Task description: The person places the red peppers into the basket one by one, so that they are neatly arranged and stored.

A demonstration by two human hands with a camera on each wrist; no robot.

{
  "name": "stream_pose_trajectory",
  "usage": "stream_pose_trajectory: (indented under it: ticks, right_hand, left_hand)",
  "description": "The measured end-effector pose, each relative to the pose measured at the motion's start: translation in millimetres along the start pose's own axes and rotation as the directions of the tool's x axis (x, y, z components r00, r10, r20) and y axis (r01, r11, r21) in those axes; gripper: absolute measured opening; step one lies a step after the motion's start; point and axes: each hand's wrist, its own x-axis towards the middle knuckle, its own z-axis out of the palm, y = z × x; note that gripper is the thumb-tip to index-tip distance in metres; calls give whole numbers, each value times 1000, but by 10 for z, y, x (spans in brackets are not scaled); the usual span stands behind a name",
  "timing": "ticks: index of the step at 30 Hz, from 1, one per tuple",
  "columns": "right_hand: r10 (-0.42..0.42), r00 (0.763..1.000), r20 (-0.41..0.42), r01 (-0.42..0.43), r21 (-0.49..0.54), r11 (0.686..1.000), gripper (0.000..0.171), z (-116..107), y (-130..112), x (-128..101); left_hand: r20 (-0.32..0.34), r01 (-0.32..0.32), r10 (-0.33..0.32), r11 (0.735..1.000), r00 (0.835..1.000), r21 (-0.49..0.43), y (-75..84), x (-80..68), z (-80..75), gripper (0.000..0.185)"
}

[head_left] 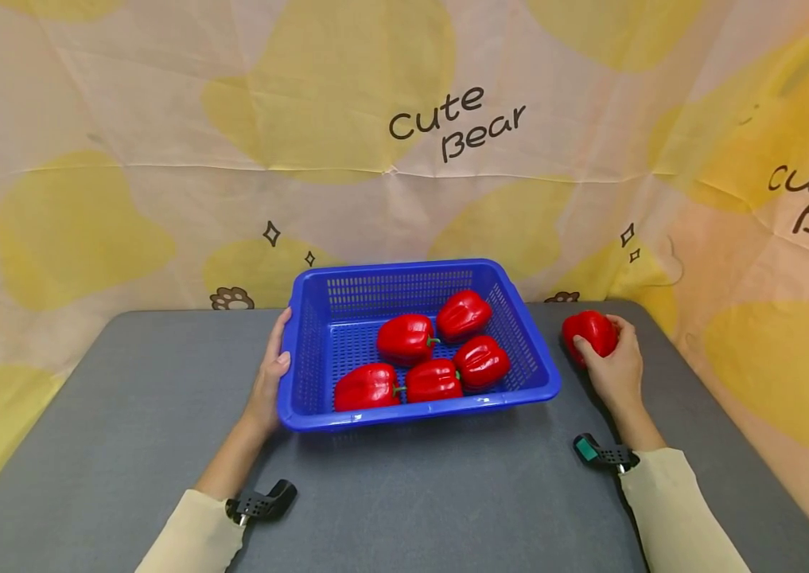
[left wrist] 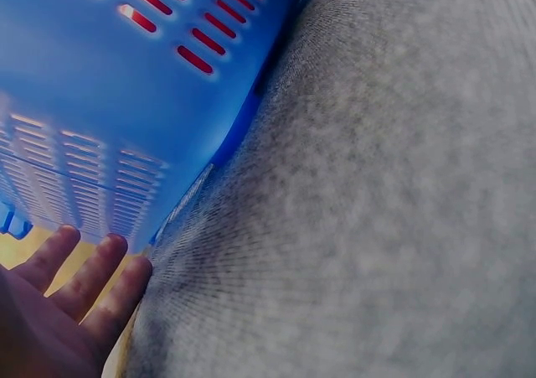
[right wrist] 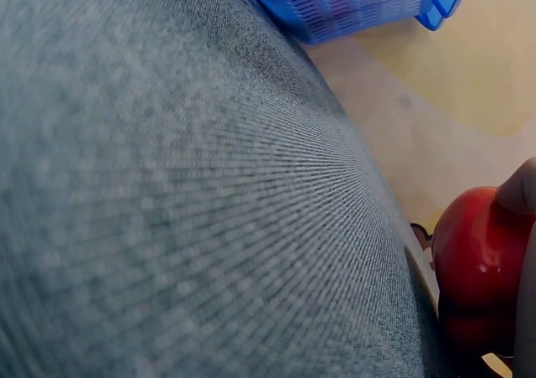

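Our right hand point(head_left: 615, 368) curls around a red bell pepper point(head_left: 590, 333); our left hand point(head_left: 271, 378) rests, fingers straight, against the blue basket point(head_left: 318, 350).

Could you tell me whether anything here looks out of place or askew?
Only one red pepper lies outside the blue basket, gripped by the right hand; five sit inside. The left hand rests against the basket's side. Nothing looks spilled or damaged.

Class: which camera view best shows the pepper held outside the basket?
The head view: the whole pepper shows in the right hand, on the table beside the basket. The right wrist view shows only part of it; the left wrist view shows none.
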Motion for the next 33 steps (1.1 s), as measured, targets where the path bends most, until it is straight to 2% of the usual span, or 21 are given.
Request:
stream_pose_trajectory:
  ticks: [11, 33]
  right_hand:
    - [-4, 1000, 10, 5, -47, 999, 61, -10, -17, -1]
    - [17, 999, -38, -15, 52, 999, 65, 2, 1, -5]
  left_hand:
    - [4, -5, 5, 1000, 1000, 22, -7, 4, -13, 67]
    - [3, -17, 17, 1000, 1000, -8, -15, 5, -2, 69]
